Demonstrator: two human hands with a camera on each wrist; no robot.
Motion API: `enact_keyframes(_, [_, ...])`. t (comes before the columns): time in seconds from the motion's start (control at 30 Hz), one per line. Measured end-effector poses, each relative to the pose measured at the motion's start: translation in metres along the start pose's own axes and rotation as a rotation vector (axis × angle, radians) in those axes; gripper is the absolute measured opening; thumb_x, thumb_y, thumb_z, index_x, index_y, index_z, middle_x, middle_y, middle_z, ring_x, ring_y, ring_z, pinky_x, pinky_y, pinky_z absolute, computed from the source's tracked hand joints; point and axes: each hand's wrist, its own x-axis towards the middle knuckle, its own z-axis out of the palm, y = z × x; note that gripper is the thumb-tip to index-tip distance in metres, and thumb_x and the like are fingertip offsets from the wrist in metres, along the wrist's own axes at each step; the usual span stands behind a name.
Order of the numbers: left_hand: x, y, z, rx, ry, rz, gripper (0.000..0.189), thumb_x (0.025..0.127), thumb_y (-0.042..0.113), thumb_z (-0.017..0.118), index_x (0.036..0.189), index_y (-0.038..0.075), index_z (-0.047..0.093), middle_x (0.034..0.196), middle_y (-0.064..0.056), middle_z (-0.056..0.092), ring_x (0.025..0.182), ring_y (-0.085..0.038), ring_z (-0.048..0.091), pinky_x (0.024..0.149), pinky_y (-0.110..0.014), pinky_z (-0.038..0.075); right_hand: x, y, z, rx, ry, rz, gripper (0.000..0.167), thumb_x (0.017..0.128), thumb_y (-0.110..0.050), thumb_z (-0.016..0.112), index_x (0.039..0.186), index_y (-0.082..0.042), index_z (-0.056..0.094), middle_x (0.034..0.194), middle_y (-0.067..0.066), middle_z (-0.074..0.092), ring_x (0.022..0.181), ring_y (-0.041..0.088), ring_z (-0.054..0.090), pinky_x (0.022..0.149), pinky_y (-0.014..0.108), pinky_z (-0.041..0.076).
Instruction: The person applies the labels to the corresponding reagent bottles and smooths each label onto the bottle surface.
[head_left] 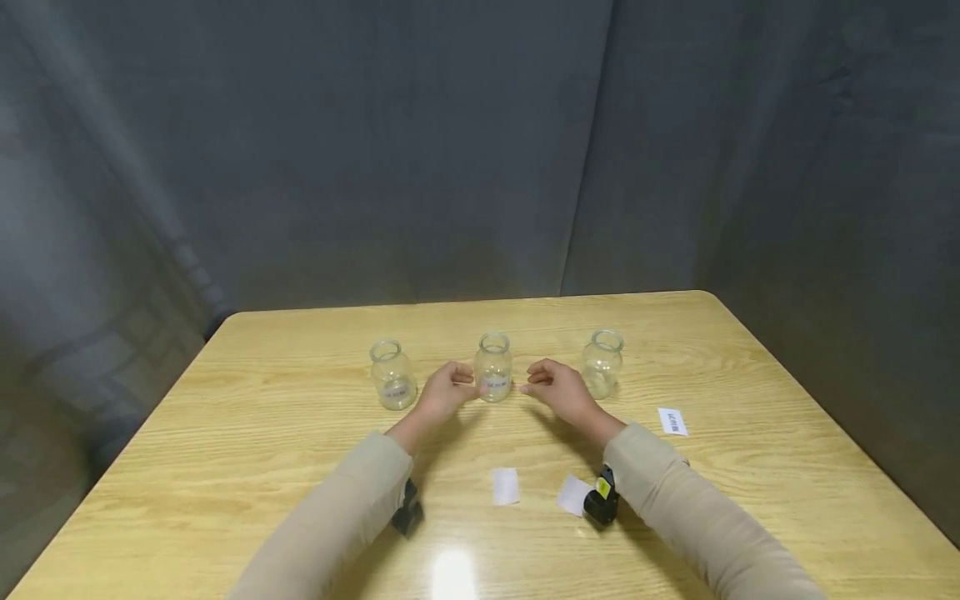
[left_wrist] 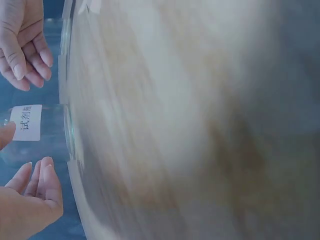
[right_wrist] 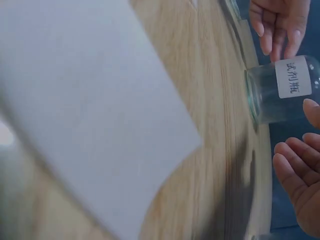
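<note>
A round glass jar stands upright between the two hands, a white label with dark printed characters on its front. My left hand is at the jar's left side, its thumb overlapping the label's edge and its fingers loosely extended by the glass. On the other side, my right hand is held apart from the jar, with relaxed fingers and nothing in them. The right wrist view shows the label lying flat against the glass, the left fingertips right at its edge.
A second labelled glass jar stands to the left, and a jar without a visible label to the right. A printed paper slip lies farther right. Two pale slips, one central and one near the right wrist, lie nearer.
</note>
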Motion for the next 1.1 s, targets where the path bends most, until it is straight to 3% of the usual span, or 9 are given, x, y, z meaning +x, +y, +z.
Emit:
enact_keyframes(0.13, [-0.006, 0.001, 0.001, -0.004, -0.025, 0.005, 0.035, 0.076, 0.011, 0.064, 0.105, -0.001, 0.049, 0.102, -0.012, 0.053, 0.095, -0.027, 0.050, 0.077, -0.033, 0.045, -0.008, 0.004, -0.009, 0.014, -0.006, -0.015, 0.032, 0.080, -0.014, 0.061, 0.105, 0.004, 0.053, 0.094, 0.011, 0.058, 0.087, 0.024, 0.054, 0.070, 0.032, 0.047])
enact_keyframes(0.4, [-0.017, -0.003, 0.001, 0.001, -0.175, 0.025, 0.034, 0.079, 0.014, 0.062, 0.105, -0.003, 0.050, 0.094, -0.008, 0.055, 0.084, -0.020, 0.054, 0.075, -0.032, 0.046, -0.023, 0.010, -0.021, 0.020, -0.001, 0.019, 0.030, 0.082, -0.013, 0.059, 0.104, 0.005, 0.052, 0.093, 0.011, 0.056, 0.083, 0.023, 0.053, 0.066, 0.031, 0.046])
enact_keyframes(0.6, [-0.018, 0.002, 0.009, 0.012, -0.272, 0.064, 0.034, 0.079, 0.018, 0.062, 0.104, -0.003, 0.052, 0.087, -0.006, 0.055, 0.079, -0.018, 0.054, 0.074, -0.033, 0.045, -0.033, 0.019, -0.030, 0.012, -0.001, 0.033, 0.028, 0.082, -0.013, 0.059, 0.101, 0.006, 0.053, 0.089, 0.010, 0.057, 0.078, 0.021, 0.053, 0.063, 0.029, 0.046])
enact_keyframes(1.1, [-0.018, 0.022, 0.043, -0.049, -0.371, 0.133, 0.023, 0.081, 0.011, 0.058, 0.097, -0.004, 0.054, 0.082, -0.005, 0.050, 0.076, -0.018, 0.048, 0.069, -0.033, 0.044, -0.062, 0.043, -0.072, -0.054, -0.013, 0.097, 0.031, 0.084, -0.013, 0.055, 0.106, 0.009, 0.051, 0.090, 0.011, 0.056, 0.083, 0.023, 0.052, 0.065, 0.029, 0.044])
